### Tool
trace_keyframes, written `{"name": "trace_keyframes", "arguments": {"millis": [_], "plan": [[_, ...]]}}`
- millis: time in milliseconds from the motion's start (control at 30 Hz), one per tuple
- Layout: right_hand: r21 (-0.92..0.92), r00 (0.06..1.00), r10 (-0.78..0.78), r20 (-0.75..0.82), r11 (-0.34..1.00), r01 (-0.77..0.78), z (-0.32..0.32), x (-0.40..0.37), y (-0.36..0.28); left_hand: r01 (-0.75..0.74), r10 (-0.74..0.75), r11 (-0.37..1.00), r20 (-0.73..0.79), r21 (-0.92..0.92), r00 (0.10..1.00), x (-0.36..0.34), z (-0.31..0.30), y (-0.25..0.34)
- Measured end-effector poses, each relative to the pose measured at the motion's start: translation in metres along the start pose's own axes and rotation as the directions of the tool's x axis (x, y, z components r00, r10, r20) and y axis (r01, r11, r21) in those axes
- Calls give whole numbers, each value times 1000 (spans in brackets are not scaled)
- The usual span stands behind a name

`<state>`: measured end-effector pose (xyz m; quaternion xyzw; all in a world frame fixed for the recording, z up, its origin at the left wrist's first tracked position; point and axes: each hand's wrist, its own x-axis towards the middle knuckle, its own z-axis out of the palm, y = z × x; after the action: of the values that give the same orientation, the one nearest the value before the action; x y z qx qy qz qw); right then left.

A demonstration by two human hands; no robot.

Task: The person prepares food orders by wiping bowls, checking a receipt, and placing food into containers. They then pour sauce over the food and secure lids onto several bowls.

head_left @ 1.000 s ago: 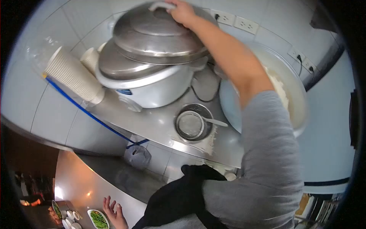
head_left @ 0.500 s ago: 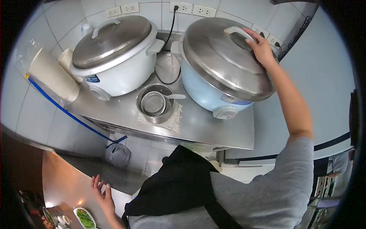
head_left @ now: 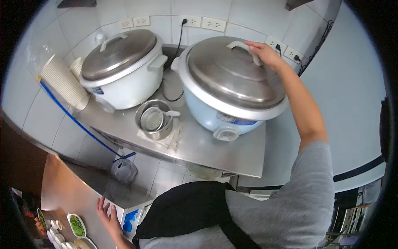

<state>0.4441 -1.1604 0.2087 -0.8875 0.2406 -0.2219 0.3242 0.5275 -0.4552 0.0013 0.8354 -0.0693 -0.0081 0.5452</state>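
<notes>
My right hand (head_left: 265, 54) is at the grey handle of a large metal lid (head_left: 232, 83), its fingers closed about the handle's right end. That lid sits within the white rim of a big light-blue rice cooker (head_left: 203, 112) on the steel table. Low on the left, my left hand (head_left: 108, 220) hangs with fingers apart and holds nothing, beside the edge of a steel counter (head_left: 62, 182). Left of the blue cooker stands a second, white rice cooker (head_left: 128, 89) with its lid on. A metal pot (head_left: 162, 132) holding a smaller handled strainer or pan (head_left: 151, 119) stands between them.
Stacked paper cups (head_left: 64, 83) lean at the left wall by a blue stick (head_left: 78, 124). A cloth (head_left: 174, 139) lies under the pot. A tray of green vegetables (head_left: 77, 225) is on the counter. Cords run to wall sockets (head_left: 213, 24); a large grey cabinet (head_left: 340, 103) stands right.
The right cooker's lid, earlier overlapping the near rim, now sits inside it with the white rim showing. My right hand stays at the handle. The camera view has shifted.
</notes>
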Motion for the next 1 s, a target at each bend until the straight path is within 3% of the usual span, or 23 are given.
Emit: {"name": "trace_keyframes", "arguments": {"millis": [100,167,233,300,367,467,500,567,667,733,800,867,900,967,1000], "plan": [[181,959,121,-258,981,-75,-64,9,24,-39,37,997,24,61,999,-8,20,7],[-237,825,-61,-561,967,-90,-120,59,153,-88,87,993,16,76,996,-17,35,14],[-308,844,249,-475,851,-425,-142,62,199,-115,116,987,-4,108,993,-26,51,23],[54,730,452,-512,866,-498,-124,52,206,-166,174,957,-10,237,985,-36,64,40],[132,770,487,-413,868,-479,-111,51,208,-91,97,970,-17,227,995,-46,80,62],[-55,902,315,-297,937,-345,-116,56,236,-41,44,960,-5,276,999,-52,91,88],[-129,926,351,-137,921,-368,-116,51,239,-58,68,957,-23,284,997,-54,92,89],[-294,887,429,171,881,-369,-129,19,205,-96,116,952,-51,291,992,-53,95,87],[-125,965,264,-10,957,-263,-135,29,189,-106,127,927,-35,359,991,-55,103,98],[-344,988,153,-3,928,-145,-131,87,180,-80,101,947,-50,312,994,-53,111,109],[-352,999,-16,47,936,31,-106,139,149,-17,29,965,-43,262,999,-54,120,123],[-566,994,-97,51,817,109,-72,184,111,3,9,970,-47,245,999,-55,131,137],[-740,978,-198,72,647,185,-55,211,98,10,2,971,-51,241,999,-56,132,140],[-538,962,-246,119,798,271,-24,232,53,-53,73,963,-66,263,995,-55,133,136],[-344,892,-428,148,823,452,-2,240,40,-42,64,969,-83,245,994,-55,136,143]]}}
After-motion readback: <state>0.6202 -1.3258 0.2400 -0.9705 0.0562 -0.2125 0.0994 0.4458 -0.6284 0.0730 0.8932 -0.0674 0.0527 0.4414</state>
